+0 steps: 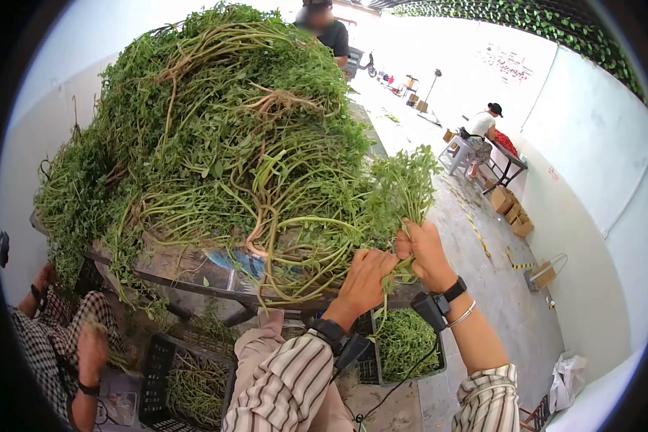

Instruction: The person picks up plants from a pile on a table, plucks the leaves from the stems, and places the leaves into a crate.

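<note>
A bunch of leafy green stems [405, 183] stands up from my right hand [425, 253], whose fingers are closed around its lower stems. My left hand [367, 279] is closed close beside it, fingertips on the lower end of the same bunch, with a few leaves hanging below. Both hands are over the front right edge of a table [194, 282]. A big heap of green plants [216, 129] with long stems and pale roots covers the table, to the left of and beyond my hands.
Below the table are a black crate [155, 381] of stems and another crate of greens [409, 345]. A co-worker in checked clothes sits at the left. One person stands behind the heap; another sits at a far table [507, 162]. Cardboard boxes [518, 218] line the right wall.
</note>
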Tool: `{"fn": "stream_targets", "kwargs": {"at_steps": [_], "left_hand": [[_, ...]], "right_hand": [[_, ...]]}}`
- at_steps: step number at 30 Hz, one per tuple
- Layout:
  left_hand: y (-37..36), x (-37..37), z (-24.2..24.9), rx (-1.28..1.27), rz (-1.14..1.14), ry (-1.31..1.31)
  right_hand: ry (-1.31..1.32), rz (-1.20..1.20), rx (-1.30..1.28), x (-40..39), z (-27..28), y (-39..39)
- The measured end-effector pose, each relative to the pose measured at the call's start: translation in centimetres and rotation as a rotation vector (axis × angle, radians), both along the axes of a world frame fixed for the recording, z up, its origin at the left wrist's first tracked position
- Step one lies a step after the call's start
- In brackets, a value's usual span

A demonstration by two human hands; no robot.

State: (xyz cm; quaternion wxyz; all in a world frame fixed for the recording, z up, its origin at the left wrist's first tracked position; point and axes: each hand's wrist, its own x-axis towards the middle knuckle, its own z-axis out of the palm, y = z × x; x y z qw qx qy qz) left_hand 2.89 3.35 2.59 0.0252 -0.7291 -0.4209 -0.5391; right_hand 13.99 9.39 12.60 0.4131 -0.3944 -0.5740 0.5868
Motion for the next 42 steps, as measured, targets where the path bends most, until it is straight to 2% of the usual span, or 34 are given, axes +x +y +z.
{"fn": "stream_targets", "kwargs": {"at_steps": [7,8,10,13,14,16,17,19,22,26,28,32,34,35,37,38,40,42], "left_hand": [[-0.1,-0.1,-0.4,0.094,-0.081,0.008],[-0.1,-0.1,-0.5,0.096,-0.082,0.01],[-0.2,-0.2,-0.6,0.021,-0.112,0.061],[-0.1,-0.2,-0.5,-0.004,-0.066,0.03],[-0.1,-0.1,-0.5,-0.008,-0.065,0.035],[0.1,-0.1,-0.5,0.01,-0.028,0.016],[0.3,-0.2,-0.5,0.012,-0.019,0.005],[0.2,0.0,-0.3,-0.051,-0.027,0.015],[0.4,0.2,-0.4,-0.092,-0.009,0.034],[0.5,0.4,-0.5,-0.077,0.036,0.004],[0.3,0.4,-0.3,-0.073,0.049,0.012],[0.5,0.3,-0.3,-0.07,0.068,0.055],[0.5,0.4,-0.6,-0.044,0.062,0.025],[0.6,0.4,-0.7,-0.041,0.062,0.025],[0.5,0.5,-0.7,-0.119,0.069,-0.022],[0.5,0.5,-0.6,-0.122,0.066,-0.025],[0.3,0.4,-0.2,-0.049,0.078,-0.038],[0.1,0.4,0.0,-0.056,0.079,-0.054]], "right_hand": [[-0.385,0.198,-0.181,0.8,1.9,0.8],[-0.383,0.197,-0.179,0.7,1.9,0.8],[-0.571,0.198,-0.034,0.0,2.0,0.9],[-0.707,0.238,-0.075,-1.2,4.0,0.1],[-0.702,0.24,-0.077,-1.2,3.8,0.0],[-0.526,0.116,-0.083,-1.3,3.2,-0.2],[-0.538,0.123,-0.08,-1.0,2.4,0.4],[-0.166,0.015,-0.091,-0.1,0.1,1.6],[-0.047,-0.006,-0.091,-0.2,0.4,0.8],[-0.046,-0.005,0.013,-0.7,0.1,0.6],[-0.201,0.071,0.284,-0.9,0.5,-0.2],[-0.341,0.074,0.346,0.5,0.6,0.6],[-0.56,0.047,0.401,1.0,1.2,0.5],[-0.56,0.045,0.403,0.9,1.3,0.1],[-0.128,-0.016,0.125,0.2,1.3,-1.4],[-0.13,-0.018,0.121,0.0,0.9,-1.6],[0.124,0.035,0.137,-0.6,0.2,-1.9],[0.17,-0.003,0.072,-0.9,0.2,-2.1]]}}
